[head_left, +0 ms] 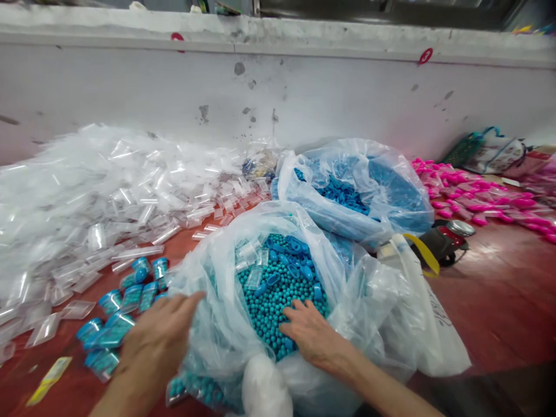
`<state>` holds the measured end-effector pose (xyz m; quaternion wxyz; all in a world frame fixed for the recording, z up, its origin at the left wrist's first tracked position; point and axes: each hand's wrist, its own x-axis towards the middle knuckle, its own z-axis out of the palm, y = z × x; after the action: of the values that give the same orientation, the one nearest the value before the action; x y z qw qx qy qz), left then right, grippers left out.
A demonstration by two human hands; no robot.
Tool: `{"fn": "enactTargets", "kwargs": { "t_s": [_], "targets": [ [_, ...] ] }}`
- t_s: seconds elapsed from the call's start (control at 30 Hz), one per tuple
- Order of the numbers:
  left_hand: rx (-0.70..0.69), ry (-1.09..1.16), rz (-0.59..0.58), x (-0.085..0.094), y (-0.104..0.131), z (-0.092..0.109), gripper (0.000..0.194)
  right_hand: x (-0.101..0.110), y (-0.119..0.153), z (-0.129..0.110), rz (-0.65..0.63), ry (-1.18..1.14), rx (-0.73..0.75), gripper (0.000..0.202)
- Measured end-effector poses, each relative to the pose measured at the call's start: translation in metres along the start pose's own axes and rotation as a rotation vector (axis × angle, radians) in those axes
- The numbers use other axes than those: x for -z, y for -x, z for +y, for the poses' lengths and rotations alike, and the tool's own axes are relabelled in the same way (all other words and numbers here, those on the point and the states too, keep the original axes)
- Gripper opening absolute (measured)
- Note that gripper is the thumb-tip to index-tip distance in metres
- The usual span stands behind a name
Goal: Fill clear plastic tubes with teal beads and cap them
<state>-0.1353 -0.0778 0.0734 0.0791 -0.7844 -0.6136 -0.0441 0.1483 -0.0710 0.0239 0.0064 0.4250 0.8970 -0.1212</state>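
Note:
A clear plastic bag stands wide open in front of me, filled with teal beads. On the beads lie several blue plastic caps and a few clear tubes. My right hand reaches into the bag, its fingers apart and touching the beads. Left of the bag, my left hand is blurred, with one digit stretched toward the plastic; its other fingers are hidden. Beside it lies a group of bead-filled tubes with blue caps.
A large heap of clear empty tubes covers the left. Behind the bead bag sits a bag of blue caps. Pink pieces are spread at right, near a dark device. A white sack leans at right; a wall stands behind.

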Motion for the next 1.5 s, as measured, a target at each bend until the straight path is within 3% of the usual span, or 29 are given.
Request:
{"fn": "enactTargets", "kwargs": {
  "t_s": [0.1,0.2,0.33,0.5,0.57,0.67,0.73,0.83,1.03,1.2,1.27,1.4,1.5],
  "targets": [
    [-0.238,-0.049,-0.081,0.0,-0.049,0.05,0.043,-0.003,-0.004,-0.001,-0.019,0.057,-0.033,0.017],
    [-0.355,-0.025,-0.03,-0.019,-0.069,0.066,0.04,-0.004,-0.006,0.001,0.002,0.028,-0.117,0.011],
    [-0.395,-0.088,-0.047,-0.036,-0.079,0.067,0.038,-0.006,-0.004,0.004,0.049,-0.116,-0.241,0.019],
    [-0.455,-0.046,-0.075,-0.029,-0.091,0.075,0.035,-0.017,-0.003,0.008,0.102,-0.144,-0.203,0.011],
    [-0.453,0.04,-0.146,-0.032,-0.093,0.077,0.031,-0.02,-0.003,0.008,0.132,-0.112,-0.188,0.014],
    [-0.329,0.047,-0.242,-0.049,-0.087,0.067,0.036,-0.023,-0.002,0.007,0.138,-0.116,-0.205,0.014],
    [-0.249,-0.015,-0.234,-0.061,-0.079,0.053,0.045,-0.023,-0.001,0.007,0.13,-0.124,-0.222,0.013],
    [-0.239,-0.059,-0.234,-0.072,-0.072,0.038,0.052,-0.024,-0.001,0.009,0.12,-0.143,-0.227,0.012],
    [-0.393,0.022,-0.205,-0.059,-0.091,0.055,0.041,-0.017,-0.003,0.01,0.09,-0.189,-0.257,0.014],
    [-0.517,0.075,-0.139,-0.054,-0.093,0.071,0.033,-0.006,-0.003,0.01,0.023,-0.075,-0.413,0.017],
    [-0.519,0.12,-0.228,-0.054,-0.089,0.075,0.026,-0.005,-0.004,0.013,0.003,-0.021,-0.504,0.021],
    [-0.394,0.247,-0.564,-0.053,-0.092,0.084,0.015,-0.006,-0.007,0.02,-0.043,0.031,-0.611,0.024],
    [-0.249,0.297,-0.646,-0.056,-0.101,0.098,0.013,-0.008,-0.014,0.022,-0.022,0.043,-0.632,0.024]
  ]
}}
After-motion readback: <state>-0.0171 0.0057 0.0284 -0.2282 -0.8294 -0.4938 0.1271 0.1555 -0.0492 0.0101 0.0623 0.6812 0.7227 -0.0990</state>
